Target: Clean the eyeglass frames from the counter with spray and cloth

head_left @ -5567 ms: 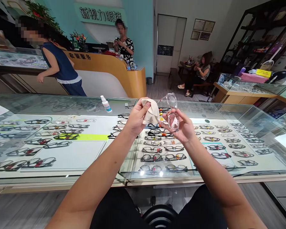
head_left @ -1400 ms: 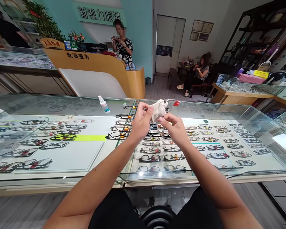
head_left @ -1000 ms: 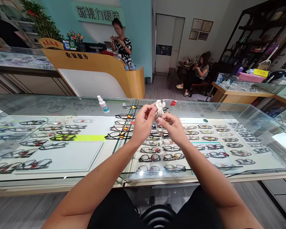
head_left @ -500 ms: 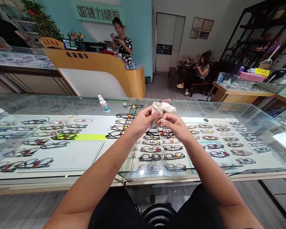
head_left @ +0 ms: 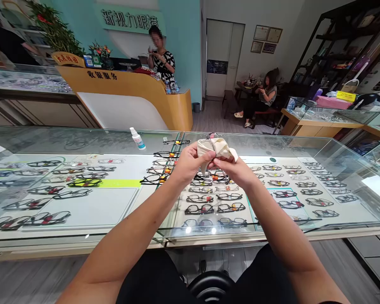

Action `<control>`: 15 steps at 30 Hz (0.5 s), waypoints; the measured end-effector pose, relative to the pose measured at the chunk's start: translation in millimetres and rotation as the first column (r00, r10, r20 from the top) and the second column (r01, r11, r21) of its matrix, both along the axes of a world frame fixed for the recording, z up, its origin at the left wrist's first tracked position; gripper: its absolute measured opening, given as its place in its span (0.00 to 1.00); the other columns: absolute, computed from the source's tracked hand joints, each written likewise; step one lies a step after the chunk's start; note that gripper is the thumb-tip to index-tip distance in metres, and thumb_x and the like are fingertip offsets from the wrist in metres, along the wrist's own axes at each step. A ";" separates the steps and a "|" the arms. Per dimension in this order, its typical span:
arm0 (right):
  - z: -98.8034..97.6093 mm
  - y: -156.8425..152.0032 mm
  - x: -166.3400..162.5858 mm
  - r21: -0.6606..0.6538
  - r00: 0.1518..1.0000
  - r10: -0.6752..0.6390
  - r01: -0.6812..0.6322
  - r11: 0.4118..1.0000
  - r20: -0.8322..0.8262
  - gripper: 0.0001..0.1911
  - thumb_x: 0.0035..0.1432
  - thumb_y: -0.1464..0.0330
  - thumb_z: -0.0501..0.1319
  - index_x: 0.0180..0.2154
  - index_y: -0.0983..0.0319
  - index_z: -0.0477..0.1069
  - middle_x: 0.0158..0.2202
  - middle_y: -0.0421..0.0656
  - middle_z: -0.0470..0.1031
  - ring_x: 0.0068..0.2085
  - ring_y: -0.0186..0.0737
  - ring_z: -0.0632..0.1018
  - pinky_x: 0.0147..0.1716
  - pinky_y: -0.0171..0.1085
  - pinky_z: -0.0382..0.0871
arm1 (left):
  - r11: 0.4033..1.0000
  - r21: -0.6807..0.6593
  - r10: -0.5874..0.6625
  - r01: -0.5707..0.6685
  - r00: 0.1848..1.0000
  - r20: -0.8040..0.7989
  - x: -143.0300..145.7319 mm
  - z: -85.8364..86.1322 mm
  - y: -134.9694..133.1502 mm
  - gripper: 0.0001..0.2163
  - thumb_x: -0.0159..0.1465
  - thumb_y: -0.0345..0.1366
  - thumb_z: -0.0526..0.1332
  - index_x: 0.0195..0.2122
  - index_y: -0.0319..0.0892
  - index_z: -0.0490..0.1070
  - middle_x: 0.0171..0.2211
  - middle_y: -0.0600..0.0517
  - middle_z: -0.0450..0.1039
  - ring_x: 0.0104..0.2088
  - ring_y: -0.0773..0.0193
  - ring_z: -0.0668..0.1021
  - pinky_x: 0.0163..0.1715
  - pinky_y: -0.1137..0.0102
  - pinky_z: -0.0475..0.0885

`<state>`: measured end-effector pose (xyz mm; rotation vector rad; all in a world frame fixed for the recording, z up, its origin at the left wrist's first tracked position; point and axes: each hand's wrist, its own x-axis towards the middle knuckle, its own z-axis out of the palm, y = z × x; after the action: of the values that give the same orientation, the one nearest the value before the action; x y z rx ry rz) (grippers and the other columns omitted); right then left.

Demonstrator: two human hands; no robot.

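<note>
Above the glass display counter, a cream cleaning cloth (head_left: 205, 146) is bunched between my two hands. Wrapped partly in it is a pair of eyeglasses, with a thin frame (head_left: 213, 135) showing at the top and a temple hanging below near the right fingers. My left hand (head_left: 192, 160) is closed on the cloth and glasses, its thumb pressing from the near side. My right hand (head_left: 232, 168) pinches the cloth and glasses from the other side, thumb close to the left thumb. Most of the lenses is hidden by cloth and fingers.
A white spray bottle (head_left: 137, 138) stands on the counter to the left. Several eyeglasses (head_left: 229, 196) lie in rows inside the glass display case (head_left: 164, 233). Beyond are a wooden cashier desk (head_left: 180, 109), a person (head_left: 164, 59) behind it, and a seated person (head_left: 266, 97).
The cloth has shifted over the glasses, and a corner now spreads out to the right. The glasses have turned slightly; both hands stay in about the same place.
</note>
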<state>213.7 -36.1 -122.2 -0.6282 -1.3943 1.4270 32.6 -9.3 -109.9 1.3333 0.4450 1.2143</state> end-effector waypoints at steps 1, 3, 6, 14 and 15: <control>0.6 -0.4 1.5 -0.003 1.000 0.001 -0.001 1.000 0.017 0.21 0.54 0.51 0.81 0.41 0.58 0.85 0.37 0.43 0.85 0.43 0.45 0.83 0.53 0.46 0.78 | 1.000 0.003 0.021 -0.021 1.000 0.000 0.7 -1.1 -0.5 0.24 0.54 0.51 0.84 0.37 0.40 0.76 0.24 0.53 0.77 0.21 0.68 0.75 0.23 0.72 0.73; 1.5 -1.1 4.9 -0.005 0.999 0.008 -0.007 1.000 0.051 0.20 0.55 0.51 0.80 0.40 0.58 0.85 0.37 0.44 0.85 0.43 0.44 0.82 0.53 0.46 0.78 | 0.999 0.017 0.042 -0.042 0.999 -0.007 2.1 -2.2 -2.1 0.24 0.56 0.53 0.82 0.36 0.41 0.75 0.22 0.54 0.77 0.20 0.66 0.76 0.23 0.71 0.74; 1.3 -1.1 9.8 0.015 0.994 0.017 -0.019 1.000 0.105 0.18 0.57 0.52 0.79 0.38 0.59 0.85 0.38 0.44 0.85 0.43 0.44 0.81 0.51 0.44 0.77 | 0.997 0.045 0.060 -0.058 0.998 -0.033 4.1 -1.4 -5.7 0.24 0.59 0.57 0.79 0.34 0.42 0.74 0.21 0.53 0.77 0.20 0.63 0.78 0.23 0.69 0.76; 5.4 0.0 12.1 0.030 0.995 0.013 -0.016 0.999 0.095 0.17 0.59 0.52 0.77 0.35 0.59 0.84 0.36 0.43 0.84 0.42 0.43 0.80 0.49 0.43 0.74 | 0.996 0.076 0.054 -0.047 0.994 -0.092 -4.1 2.4 -1.6 0.28 0.66 0.65 0.70 0.31 0.41 0.76 0.22 0.50 0.77 0.22 0.63 0.78 0.26 0.68 0.76; 6.9 0.2 12.1 0.018 0.997 0.001 -0.002 1.000 0.077 0.17 0.58 0.52 0.77 0.35 0.59 0.84 0.36 0.43 0.83 0.41 0.44 0.80 0.49 0.43 0.74 | 0.998 0.063 0.037 -0.031 0.995 -0.094 -7.2 2.3 1.1 0.27 0.64 0.64 0.72 0.33 0.40 0.77 0.25 0.50 0.78 0.24 0.63 0.79 0.27 0.69 0.75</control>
<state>225.8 -35.8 -115.3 -0.6766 -1.4664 1.4028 25.4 -8.3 -107.6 1.4457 0.5040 1.2040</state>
